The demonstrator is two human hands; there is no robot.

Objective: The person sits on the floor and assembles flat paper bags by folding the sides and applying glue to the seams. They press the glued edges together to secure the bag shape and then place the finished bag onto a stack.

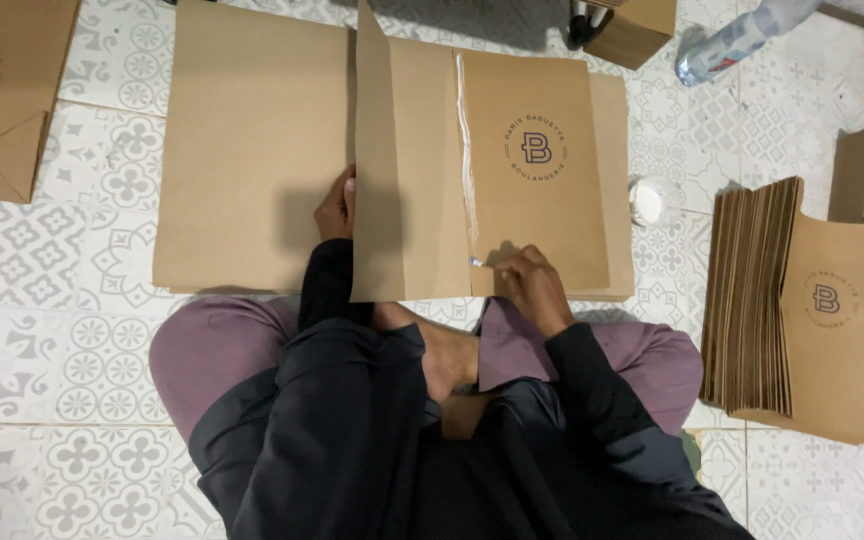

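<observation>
— Where does the camera sit?
— On the person's head, facing straight down, close over the lap and hands [432, 250].
— Any second view?
— Only this one; it takes in the tiled floor [102, 350] around the knees.

Black long-sleeved top, sleeves to the wrists, mauve trousers — bare foot tucked between knees

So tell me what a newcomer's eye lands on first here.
First, the big brown paper sheet spread on the patterned tile floor at centre, with a white glue line running down it. The left hand holds up the sheet's folded flap, while the right hand works at the glue line's lower end. To the right sits a thick stack of folded brown bags, a small white pot between.
</observation>
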